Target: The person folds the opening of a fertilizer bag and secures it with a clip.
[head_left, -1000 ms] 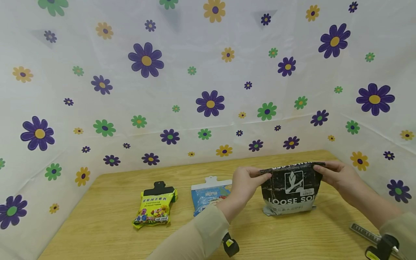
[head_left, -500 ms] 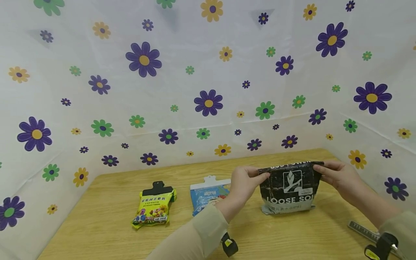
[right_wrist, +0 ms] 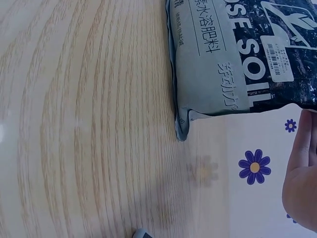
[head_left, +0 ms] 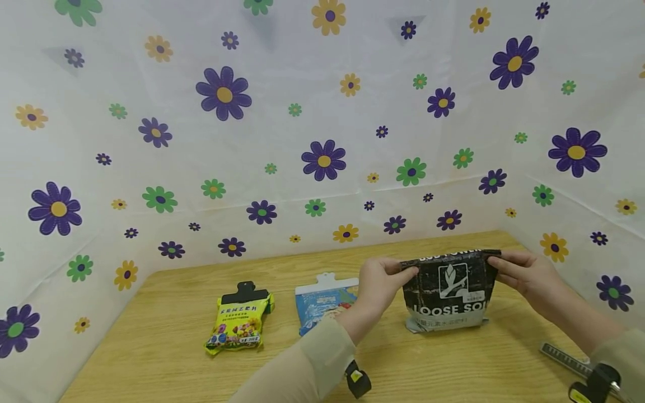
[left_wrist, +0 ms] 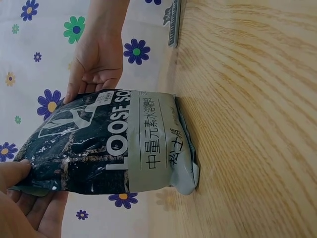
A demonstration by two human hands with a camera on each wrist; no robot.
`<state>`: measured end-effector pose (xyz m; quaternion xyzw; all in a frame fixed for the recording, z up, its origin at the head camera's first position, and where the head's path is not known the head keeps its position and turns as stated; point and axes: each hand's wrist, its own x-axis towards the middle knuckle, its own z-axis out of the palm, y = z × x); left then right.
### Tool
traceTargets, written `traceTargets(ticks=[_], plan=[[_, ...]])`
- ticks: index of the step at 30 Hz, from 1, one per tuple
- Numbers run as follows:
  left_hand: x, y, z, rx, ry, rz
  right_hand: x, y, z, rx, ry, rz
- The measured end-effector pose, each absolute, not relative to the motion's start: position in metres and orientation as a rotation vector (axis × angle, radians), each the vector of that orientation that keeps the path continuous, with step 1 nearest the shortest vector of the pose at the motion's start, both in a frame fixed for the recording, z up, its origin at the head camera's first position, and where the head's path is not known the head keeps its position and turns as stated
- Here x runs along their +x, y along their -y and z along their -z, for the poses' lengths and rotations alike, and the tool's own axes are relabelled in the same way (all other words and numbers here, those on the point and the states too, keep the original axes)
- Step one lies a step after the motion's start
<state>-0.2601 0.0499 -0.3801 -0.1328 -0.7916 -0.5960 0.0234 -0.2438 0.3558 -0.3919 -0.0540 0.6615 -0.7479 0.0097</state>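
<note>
A black and pale-grey fertilizer bag [head_left: 448, 296] lettered "LOOSE SOIL" stands upright on the table, its top edge folded over. My left hand [head_left: 378, 285] pinches the top left corner between thumb and fingers. At the top right corner my right hand [head_left: 529, 277] pinches in the same way, thumb in front. The left wrist view shows both hands on the bag [left_wrist: 94, 144], its bottom touching the wood. In the right wrist view the bag [right_wrist: 213, 74] fills the upper right, and only part of the right hand [right_wrist: 303, 183] shows.
Left on the wooden table [head_left: 166, 336] lies a yellow fertilizer bag [head_left: 239, 324] with a black clip [head_left: 245, 292]. A blue bag [head_left: 322, 305] with a white clip [head_left: 325, 282] is partly behind my left arm. A grey slotted strip [head_left: 564, 359] lies near my right forearm.
</note>
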Motion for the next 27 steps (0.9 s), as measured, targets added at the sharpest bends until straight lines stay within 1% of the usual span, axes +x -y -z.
traceTargets(ticks=[11, 27], plan=[[-0.261, -0.049, 0.378, -0.449, 2.446, 1.846, -0.241, -0.363, 0.395, -0.224, -1.864, 2.419], [-0.26, -0.051, 0.379, -0.447, 2.448, 1.872, -0.232, -0.374, 0.403, -0.274, -1.807, 2.379]])
